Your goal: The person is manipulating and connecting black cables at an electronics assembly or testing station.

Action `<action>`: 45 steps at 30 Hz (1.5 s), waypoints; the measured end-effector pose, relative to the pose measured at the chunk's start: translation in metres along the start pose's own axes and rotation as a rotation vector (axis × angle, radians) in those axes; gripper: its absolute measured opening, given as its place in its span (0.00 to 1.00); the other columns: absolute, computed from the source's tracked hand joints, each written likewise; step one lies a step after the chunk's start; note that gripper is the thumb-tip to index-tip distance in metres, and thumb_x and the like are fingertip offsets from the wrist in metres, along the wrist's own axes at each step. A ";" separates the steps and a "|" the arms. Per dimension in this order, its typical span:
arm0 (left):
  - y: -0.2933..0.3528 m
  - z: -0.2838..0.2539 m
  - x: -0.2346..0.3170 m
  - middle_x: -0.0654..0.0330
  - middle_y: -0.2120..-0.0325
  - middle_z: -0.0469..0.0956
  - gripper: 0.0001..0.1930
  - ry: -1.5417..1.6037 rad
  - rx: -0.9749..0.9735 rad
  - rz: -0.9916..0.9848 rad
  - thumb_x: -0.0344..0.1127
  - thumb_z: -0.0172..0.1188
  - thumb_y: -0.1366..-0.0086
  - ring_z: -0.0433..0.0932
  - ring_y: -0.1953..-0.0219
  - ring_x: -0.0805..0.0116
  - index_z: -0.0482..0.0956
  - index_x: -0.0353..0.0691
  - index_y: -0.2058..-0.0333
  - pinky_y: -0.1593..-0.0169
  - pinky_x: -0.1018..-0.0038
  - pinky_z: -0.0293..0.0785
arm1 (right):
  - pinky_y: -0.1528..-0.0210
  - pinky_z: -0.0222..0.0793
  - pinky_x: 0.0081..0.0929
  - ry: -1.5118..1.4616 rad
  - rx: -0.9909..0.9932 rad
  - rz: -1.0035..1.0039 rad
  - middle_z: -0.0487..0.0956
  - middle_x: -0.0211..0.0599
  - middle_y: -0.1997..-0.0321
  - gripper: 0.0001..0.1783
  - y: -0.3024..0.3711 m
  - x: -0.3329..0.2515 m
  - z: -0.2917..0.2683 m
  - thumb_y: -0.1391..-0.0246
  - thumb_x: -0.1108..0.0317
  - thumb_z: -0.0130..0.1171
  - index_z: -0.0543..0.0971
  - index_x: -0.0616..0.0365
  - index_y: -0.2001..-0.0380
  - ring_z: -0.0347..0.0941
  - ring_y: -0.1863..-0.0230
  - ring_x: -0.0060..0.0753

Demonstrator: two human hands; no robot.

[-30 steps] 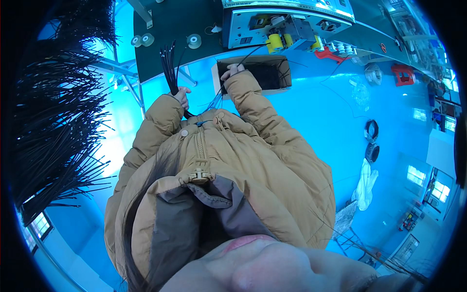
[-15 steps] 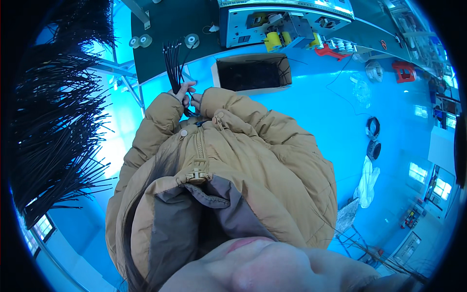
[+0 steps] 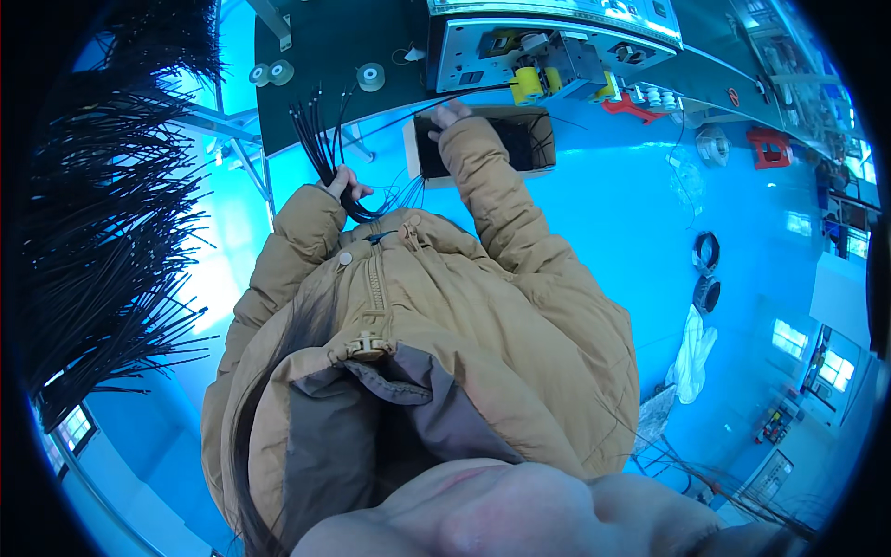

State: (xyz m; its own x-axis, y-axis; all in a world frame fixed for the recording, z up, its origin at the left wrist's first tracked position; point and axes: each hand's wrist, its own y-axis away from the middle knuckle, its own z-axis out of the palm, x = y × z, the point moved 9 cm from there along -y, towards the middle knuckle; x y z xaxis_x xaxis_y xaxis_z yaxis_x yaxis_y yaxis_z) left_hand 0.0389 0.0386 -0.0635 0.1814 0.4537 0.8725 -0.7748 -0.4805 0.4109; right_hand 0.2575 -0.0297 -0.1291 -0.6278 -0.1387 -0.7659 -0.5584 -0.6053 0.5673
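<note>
Head view: left hand grips a cable bunch beside the cardboard box

The cardboard box [image 3: 548, 144], open at the top and dark inside, sits on the blue floor [image 3: 594, 209]. Just left of the box, the left hand [image 3: 345, 184] holds a bunch of black cables [image 3: 320, 148]; its fingers are closed around the bunch, whose tips fan out on the far side. Thin dark wires [image 3: 408, 193] trail from the bunch's near end toward the box.

Above the box's far left corner is the right hand [image 3: 450, 116], its fingers partly curled. A single black cable [image 3: 478, 91] passes close by them; whether they pinch it, I cannot tell. That cable leads to a yellow roller [image 3: 528, 84] on the machine [image 3: 464, 51] beyond the box.

Beyond the box and to its left, a tape roll [image 3: 370, 74] lies on the dark green bench [image 3: 316, 102]. Well left of the box hangs a thick mass of black strands [image 3: 102, 232]. Well right of it, a red stand [image 3: 770, 148] and a black coil [image 3: 707, 249] rest on the floor.
</note>
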 end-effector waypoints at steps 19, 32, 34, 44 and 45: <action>0.001 -0.011 -0.008 0.68 0.91 0.52 0.20 0.026 0.169 -0.087 0.54 0.42 0.41 0.54 0.87 0.75 0.64 0.40 0.74 0.76 0.75 0.60 | 0.68 0.65 0.23 0.232 -0.078 -0.175 0.76 0.36 0.76 0.17 0.005 0.004 0.019 0.46 0.58 0.35 0.69 0.59 0.65 0.71 0.74 0.28; -0.004 -0.019 -0.020 0.69 0.93 0.53 0.20 -0.151 0.222 -0.166 0.49 0.42 0.39 0.54 0.90 0.77 0.68 0.37 0.61 0.80 0.77 0.59 | 0.71 0.63 0.19 -0.015 -0.075 -0.132 0.72 0.40 0.74 0.14 0.009 0.015 0.008 0.45 0.62 0.35 0.67 0.61 0.69 0.67 0.75 0.24; -0.006 -0.018 -0.019 0.69 0.92 0.54 0.20 -0.122 0.217 -0.177 0.49 0.42 0.39 0.55 0.90 0.77 0.68 0.37 0.61 0.80 0.77 0.59 | 0.71 0.63 0.19 -0.146 -0.048 -0.067 0.73 0.40 0.74 0.14 0.015 0.018 0.006 0.45 0.62 0.35 0.67 0.62 0.68 0.67 0.75 0.23; -0.011 -0.011 -0.009 0.65 0.76 0.67 0.21 -0.084 0.194 -0.135 0.50 0.41 0.39 0.61 0.81 0.80 0.68 0.42 0.55 0.79 0.80 0.62 | 0.73 0.64 0.33 1.329 -0.277 -0.885 0.75 0.29 0.69 0.09 0.096 -0.006 0.075 0.53 0.63 0.44 0.68 0.53 0.69 0.70 0.76 0.35; -0.011 -0.009 -0.007 0.65 0.76 0.67 0.21 -0.087 0.194 -0.133 0.50 0.41 0.39 0.61 0.81 0.80 0.68 0.42 0.55 0.79 0.80 0.62 | 0.70 0.64 0.35 1.200 -0.426 -0.520 0.75 0.32 0.70 0.12 0.085 0.019 0.079 0.52 0.59 0.43 0.69 0.52 0.69 0.70 0.74 0.38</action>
State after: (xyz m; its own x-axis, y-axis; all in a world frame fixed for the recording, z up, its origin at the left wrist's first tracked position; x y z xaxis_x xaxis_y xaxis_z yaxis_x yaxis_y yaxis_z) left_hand 0.0407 0.0478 -0.0766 0.3322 0.4602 0.8233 -0.6114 -0.5597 0.5595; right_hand 0.1552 -0.0220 -0.0710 0.5708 -0.2784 -0.7725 -0.2381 -0.9565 0.1687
